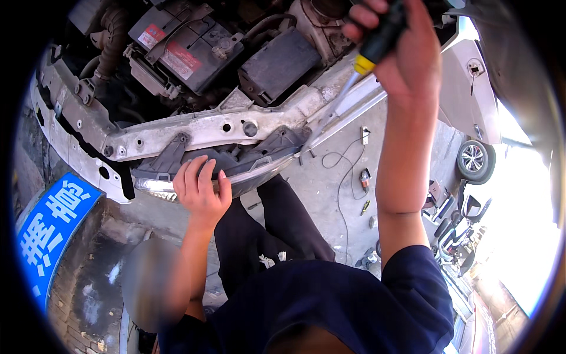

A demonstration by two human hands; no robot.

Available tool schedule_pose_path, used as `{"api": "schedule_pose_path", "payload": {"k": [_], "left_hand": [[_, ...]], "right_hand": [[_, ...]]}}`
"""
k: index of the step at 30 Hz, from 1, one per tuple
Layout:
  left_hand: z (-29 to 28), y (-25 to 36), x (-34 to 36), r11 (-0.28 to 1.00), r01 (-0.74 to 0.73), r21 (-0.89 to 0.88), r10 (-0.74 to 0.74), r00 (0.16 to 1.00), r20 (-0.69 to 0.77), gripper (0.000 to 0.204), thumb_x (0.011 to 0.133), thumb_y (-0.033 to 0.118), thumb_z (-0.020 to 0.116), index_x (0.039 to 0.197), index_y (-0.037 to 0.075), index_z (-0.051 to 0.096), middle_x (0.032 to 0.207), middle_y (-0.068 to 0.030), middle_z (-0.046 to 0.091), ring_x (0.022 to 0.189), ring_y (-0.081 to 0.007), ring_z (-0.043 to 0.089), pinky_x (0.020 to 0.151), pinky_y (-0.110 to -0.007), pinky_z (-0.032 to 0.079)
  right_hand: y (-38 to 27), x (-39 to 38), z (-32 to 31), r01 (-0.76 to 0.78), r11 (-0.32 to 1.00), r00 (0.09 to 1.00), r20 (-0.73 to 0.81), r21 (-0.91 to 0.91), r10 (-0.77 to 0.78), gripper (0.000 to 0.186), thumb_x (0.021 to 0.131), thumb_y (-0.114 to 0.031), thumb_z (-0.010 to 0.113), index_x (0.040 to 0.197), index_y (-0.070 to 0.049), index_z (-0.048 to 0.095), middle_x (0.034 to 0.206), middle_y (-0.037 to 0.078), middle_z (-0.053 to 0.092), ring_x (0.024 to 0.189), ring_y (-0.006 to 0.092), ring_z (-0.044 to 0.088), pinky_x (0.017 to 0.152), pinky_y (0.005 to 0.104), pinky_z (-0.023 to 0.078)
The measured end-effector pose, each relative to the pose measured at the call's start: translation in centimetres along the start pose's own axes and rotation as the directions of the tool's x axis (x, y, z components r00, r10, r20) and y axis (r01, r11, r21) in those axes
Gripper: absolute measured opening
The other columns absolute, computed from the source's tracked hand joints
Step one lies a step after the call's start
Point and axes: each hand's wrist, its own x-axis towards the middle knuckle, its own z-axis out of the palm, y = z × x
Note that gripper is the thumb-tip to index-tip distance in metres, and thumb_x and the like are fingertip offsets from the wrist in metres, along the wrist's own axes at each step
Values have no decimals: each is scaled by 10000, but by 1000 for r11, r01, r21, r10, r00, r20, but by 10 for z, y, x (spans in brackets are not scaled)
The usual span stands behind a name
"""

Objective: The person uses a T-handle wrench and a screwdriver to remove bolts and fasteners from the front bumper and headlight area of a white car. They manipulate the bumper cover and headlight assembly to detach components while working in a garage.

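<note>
A car headlight (253,177) sits at the front corner of an open engine bay, below the bare white metal crossmember (203,130). My left hand (201,192) grips the headlight near its left end, fingers over the upper edge and thumb apart on the near side. Raised at the upper right, my right hand (413,62) is closed around a screwdriver (377,44) with a dark handle and a yellow collar. Its shaft slants down and left, along the fender edge (354,100), toward the headlight's right end. Whether the tip touches anything I cannot tell.
Behind the crossmember are a car battery (187,50) and a black box (280,65). A power strip (365,135), a cable and a power tool (365,179) lie on the floor. A wheel (474,160) stands right; a blue sign (53,230) is left.
</note>
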Motion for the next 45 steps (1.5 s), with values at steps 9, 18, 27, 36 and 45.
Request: {"api": "schedule_pose_path", "payload": {"k": [9,18,27,36,45], "left_hand": [[2,1,-2,1000,-2,-6,2,1000,-13,368,793,172,713,1138,56,661,1160,-107,671,1072,-324,587,943,-433,456],[2,2,-1,1000,-3,-16,3,1000,-7,397,786,186,714,1154,51,654,1140,-112,674,1069,-330,589,945,-434,453],[0,4,-2,1000,18,-12,-17,1000,24,419,806,149,713,1196,18,632,1168,-147,676,1098,-385,595,985,-493,462],[3,3,0,1000,16,7,-16,1000,-24,398,771,169,720,1145,47,662,1126,-110,686,1066,-329,603,941,-429,459],[4,2,1,1000,23,11,-23,1000,-13,418,761,180,722,1155,54,657,1137,-104,681,1070,-329,601,941,-441,456]], "right_hand": [[43,33,17,-35,919,994,81,-392,72,346,1071,-360,550,846,-115,453,655,18,480,467,126,455,420,301,389],[53,48,1,57,886,993,117,-461,-3,392,1079,-319,539,772,-92,448,566,30,447,419,155,454,411,318,390],[61,62,-8,64,855,991,131,-514,5,405,1077,-290,541,745,-67,475,543,46,453,399,176,461,404,325,389],[66,55,13,76,789,997,62,-610,-48,345,1054,-274,587,808,-49,499,556,36,475,400,165,465,408,327,409],[71,49,13,139,748,989,129,-649,-72,257,1034,-258,614,962,-43,493,657,37,501,485,140,486,441,319,433]]}}
